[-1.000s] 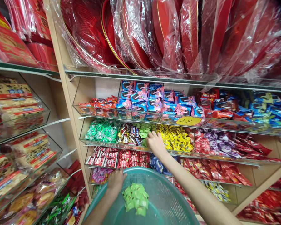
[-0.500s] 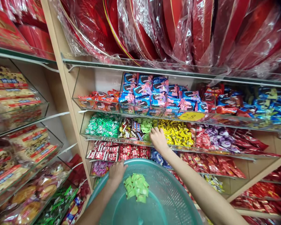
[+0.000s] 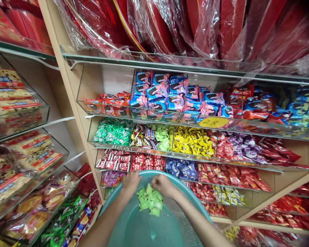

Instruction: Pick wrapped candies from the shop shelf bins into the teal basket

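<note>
My left hand (image 3: 130, 182) is closed over the far-left rim of a large teal plastic basket (image 3: 193, 202). Inside the basket, below my hands, lies a small heap of green-wrapped candies (image 3: 149, 201). My right hand (image 3: 161, 185) is above the heap, just inside the far rim, fingers curled together. A green wrapper shows at its fingertips; how many candies it holds is hidden. Straight ahead on the shelf, more green-wrapped candies (image 3: 162, 136) fill part of a clear bin, beside chocolate bars (image 3: 149, 137) and yellow-wrapped candies (image 3: 193, 141).
Above are blue-and-pink cookie packs (image 3: 157, 92) behind a yellow "28" label (image 3: 212, 122). Purple-wrapped sweets (image 3: 243, 148) sit to the right, green-foil candies (image 3: 113, 132) to the left. A wooden upright (image 3: 67, 82) divides off shelves of wrapped pastries (image 3: 36, 147). Plastic-wrapped red goods (image 3: 170, 27) stand on top.
My right hand has come down from the green candy bin to above the heap in the basket. My left hand stays on the rim. The view has shifted slightly.
</note>
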The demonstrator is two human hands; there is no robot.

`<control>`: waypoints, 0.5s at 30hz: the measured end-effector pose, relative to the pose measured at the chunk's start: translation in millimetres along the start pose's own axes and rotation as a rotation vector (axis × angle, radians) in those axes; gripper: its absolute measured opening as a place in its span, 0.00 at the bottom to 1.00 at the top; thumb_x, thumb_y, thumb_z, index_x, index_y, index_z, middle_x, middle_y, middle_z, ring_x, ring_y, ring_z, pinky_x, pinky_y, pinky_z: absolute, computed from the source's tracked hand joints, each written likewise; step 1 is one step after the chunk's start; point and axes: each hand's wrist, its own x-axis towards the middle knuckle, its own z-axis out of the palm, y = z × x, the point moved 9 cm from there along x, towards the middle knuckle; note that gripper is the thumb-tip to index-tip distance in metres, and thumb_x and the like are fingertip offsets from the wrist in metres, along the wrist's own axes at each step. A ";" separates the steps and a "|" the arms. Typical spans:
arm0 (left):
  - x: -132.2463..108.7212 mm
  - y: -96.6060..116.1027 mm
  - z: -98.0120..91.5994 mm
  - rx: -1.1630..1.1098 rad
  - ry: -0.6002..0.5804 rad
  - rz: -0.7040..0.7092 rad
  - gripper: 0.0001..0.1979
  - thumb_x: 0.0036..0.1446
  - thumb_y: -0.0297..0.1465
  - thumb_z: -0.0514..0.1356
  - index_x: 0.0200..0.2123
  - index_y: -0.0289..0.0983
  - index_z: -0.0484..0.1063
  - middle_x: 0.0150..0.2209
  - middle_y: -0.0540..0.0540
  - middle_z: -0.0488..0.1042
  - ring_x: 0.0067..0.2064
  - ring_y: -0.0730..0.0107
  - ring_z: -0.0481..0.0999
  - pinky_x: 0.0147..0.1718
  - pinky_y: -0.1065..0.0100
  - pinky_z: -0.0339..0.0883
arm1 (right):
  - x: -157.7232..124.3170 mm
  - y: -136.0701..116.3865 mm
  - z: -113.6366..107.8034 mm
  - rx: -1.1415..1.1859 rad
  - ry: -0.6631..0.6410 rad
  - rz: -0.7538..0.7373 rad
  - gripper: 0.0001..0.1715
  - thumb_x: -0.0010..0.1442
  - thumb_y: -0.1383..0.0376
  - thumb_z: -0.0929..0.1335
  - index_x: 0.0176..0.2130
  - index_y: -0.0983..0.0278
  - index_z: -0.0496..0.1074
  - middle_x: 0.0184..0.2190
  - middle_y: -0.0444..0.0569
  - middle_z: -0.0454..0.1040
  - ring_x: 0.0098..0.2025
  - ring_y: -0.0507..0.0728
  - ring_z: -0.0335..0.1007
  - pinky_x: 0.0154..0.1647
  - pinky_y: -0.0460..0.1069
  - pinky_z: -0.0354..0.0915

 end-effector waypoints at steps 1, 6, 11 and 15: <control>0.1 1.5 0.6 0.000 -0.010 0.006 0.16 0.58 0.35 0.48 0.47 0.36 0.64 0.41 0.39 0.73 0.44 0.59 0.72 0.39 0.64 0.64 | -1.4 16.1 15.7 0.056 -0.068 0.053 0.06 0.47 0.73 0.64 0.24 0.67 0.71 0.22 0.43 0.73 0.26 0.49 0.65 0.27 0.43 0.57; 2.6 13.5 2.8 -0.019 -0.039 0.054 0.16 0.57 0.34 0.49 0.46 0.36 0.65 0.42 0.39 0.73 0.45 0.58 0.72 0.40 0.62 0.64 | -17.1 48.2 56.4 0.219 -0.259 0.115 0.10 0.41 0.76 0.62 0.22 0.67 0.72 0.21 0.43 0.74 0.24 0.49 0.66 0.25 0.41 0.59; 5.7 18.1 7.2 -0.018 -0.054 0.058 0.17 0.56 0.36 0.50 0.47 0.36 0.64 0.44 0.39 0.73 0.46 0.59 0.70 0.42 0.63 0.63 | -16.8 45.2 55.5 0.246 -0.170 0.071 0.10 0.42 0.74 0.62 0.21 0.67 0.72 0.19 0.43 0.73 0.22 0.48 0.65 0.24 0.41 0.58; 7.3 18.3 11.2 -0.005 -0.058 0.061 0.17 0.55 0.36 0.50 0.47 0.36 0.64 0.44 0.40 0.72 0.46 0.59 0.71 0.41 0.63 0.64 | -12.9 49.1 53.9 0.222 -0.128 0.078 0.09 0.43 0.73 0.63 0.21 0.67 0.71 0.19 0.43 0.73 0.22 0.48 0.65 0.24 0.41 0.58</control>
